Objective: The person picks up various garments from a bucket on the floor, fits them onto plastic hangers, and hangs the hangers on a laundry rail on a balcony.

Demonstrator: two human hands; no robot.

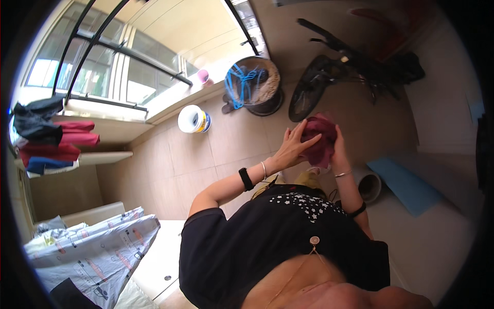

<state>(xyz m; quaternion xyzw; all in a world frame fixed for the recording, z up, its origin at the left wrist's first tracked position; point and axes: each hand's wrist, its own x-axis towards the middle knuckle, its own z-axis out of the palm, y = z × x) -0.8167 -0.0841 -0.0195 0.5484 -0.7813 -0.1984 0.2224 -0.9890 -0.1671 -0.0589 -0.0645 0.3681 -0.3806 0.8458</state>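
A bunched dark-red cloth (319,132) is between my two hands, in front of my waist. My left hand (294,146) grips its left side, thumb and fingers spread over the folds. On the opposite side, my right hand (339,148) holds the cloth with its fingers along the edge; part of that grip is hidden. Some cloth hangs below the hands. A bracelet circles each wrist, and a black band sits on my left forearm.
A white bucket (190,119) stands on the tiled floor (189,154). Beyond it is a large pot (272,83) holding soil and blue strapping. A black bicycle (308,90) stands ahead right, near a blue panel (405,185). Clothes (50,135) and printed fabric (92,258) hang at left.
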